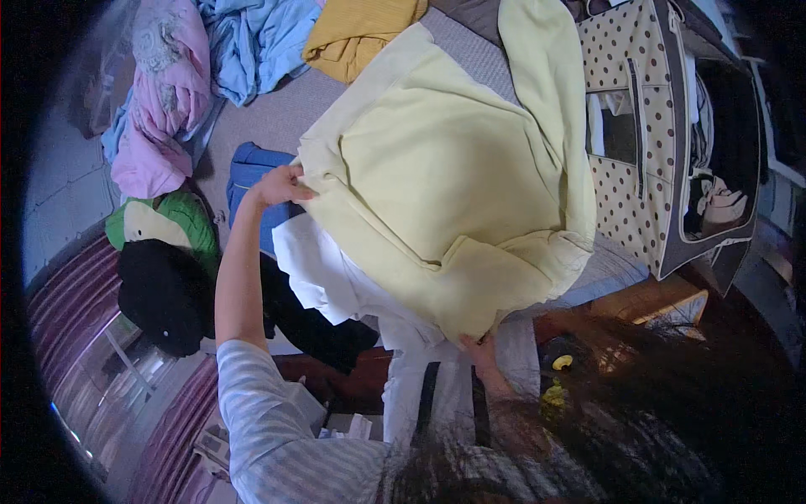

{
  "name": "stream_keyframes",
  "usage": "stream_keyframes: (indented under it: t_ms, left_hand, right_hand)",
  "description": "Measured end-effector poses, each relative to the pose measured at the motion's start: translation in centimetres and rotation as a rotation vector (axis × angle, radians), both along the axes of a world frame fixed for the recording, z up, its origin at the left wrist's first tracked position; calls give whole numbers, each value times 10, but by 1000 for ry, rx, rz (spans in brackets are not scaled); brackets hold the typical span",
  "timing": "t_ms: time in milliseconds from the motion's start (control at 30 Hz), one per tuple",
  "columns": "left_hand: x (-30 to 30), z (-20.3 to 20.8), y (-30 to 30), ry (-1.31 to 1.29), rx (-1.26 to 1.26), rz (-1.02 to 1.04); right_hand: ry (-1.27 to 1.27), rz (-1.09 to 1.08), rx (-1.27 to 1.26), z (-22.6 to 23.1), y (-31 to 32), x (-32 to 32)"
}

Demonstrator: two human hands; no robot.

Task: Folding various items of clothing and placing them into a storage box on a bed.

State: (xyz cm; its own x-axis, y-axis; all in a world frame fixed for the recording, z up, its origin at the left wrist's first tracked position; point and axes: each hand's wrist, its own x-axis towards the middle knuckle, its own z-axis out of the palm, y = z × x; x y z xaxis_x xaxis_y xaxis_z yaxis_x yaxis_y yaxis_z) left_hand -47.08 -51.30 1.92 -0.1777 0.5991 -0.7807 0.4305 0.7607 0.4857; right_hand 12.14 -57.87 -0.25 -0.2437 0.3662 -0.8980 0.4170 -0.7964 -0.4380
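Note:
A pale yellow sweatshirt (445,160) is spread out in front of me, its body puffed up in the middle and one long sleeve stretching to the far right. At its left edge, my left hand (284,185) pinches the fabric. My right hand (482,351) is closed on the near edge, close to my body, its wrist partly behind hair. Some white cloth (315,265) lies crumpled under the sweatshirt's near left side. Just beyond my left hand sits a folded pair of blue jeans (248,181).
Folded mustard cloth (357,34), light blue clothing (256,46) and a pink garment (164,109) lie on the grey surface (273,113). A green plush toy (180,220) and a black plush-like item (164,294) are at left. A polka-dotted storage box (625,181) holding clothes stands right.

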Motion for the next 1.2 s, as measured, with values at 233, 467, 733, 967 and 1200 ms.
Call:
stream_keyframes:
  t_ms: [233, 467, 733, 967, 1200]
  left_hand:
    - [20, 15, 41, 126, -57, -178]
    - [25, 71, -24, -181, 284, 472]
    - [25, 78, -74, -211, 372, 587]
    - [26, 76, -60, 246, 570, 79]
    - [-12, 37, -42, 129, 628, -130]
  right_hand:
    - [1, -200, -193, 6, -3, 8]
    - [-49, 927, 11, 78, -16, 4]
    - [347, 1070, 384, 106, 138, -247]
    - [571, 1089, 977, -15, 87, -427]
    - [776, 427, 287, 3, 92, -458]
